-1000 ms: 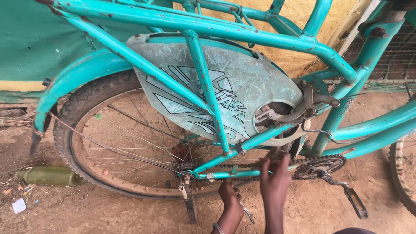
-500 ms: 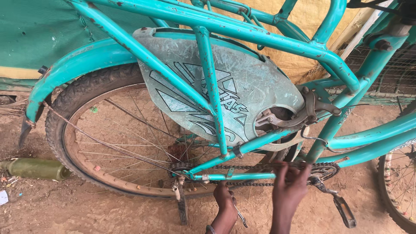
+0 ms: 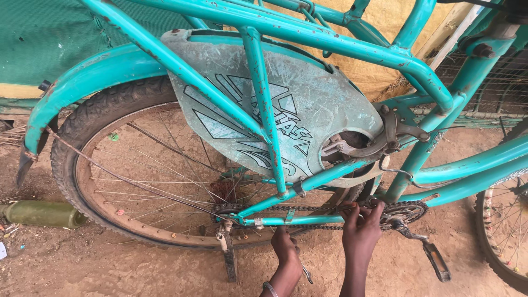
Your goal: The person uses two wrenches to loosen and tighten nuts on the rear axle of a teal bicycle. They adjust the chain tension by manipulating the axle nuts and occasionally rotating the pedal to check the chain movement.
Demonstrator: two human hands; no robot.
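— Right hand [image 3: 360,228]?
— Up at the chain [image 3: 308,208], fingers [image 3: 367,210] hooked over it just behind the chainring [image 3: 406,211], curled narrow on the links.
— And the left hand [image 3: 286,248]?
— Lower, under the turquoise chainstay [image 3: 297,220], closed round a small metal tool [image 3: 306,274] poking out below the knuckles. Cannot tell what kind of tool.
— Chain's run?
— From the rear hub [image 3: 226,212] along the bottom of the bicycle frame [image 3: 264,104] to the chainring, low on the near side.
— Around it?
— Rear wheel [image 3: 104,126] with worn tyre, kickstand [image 3: 228,258] down on the dirt ground [image 3: 137,269], pedal [image 3: 437,261] hanging near the right edge, scuffed plastic guard [image 3: 275,93] above, green bottle [image 3: 41,213] lying by the ground's left edge.
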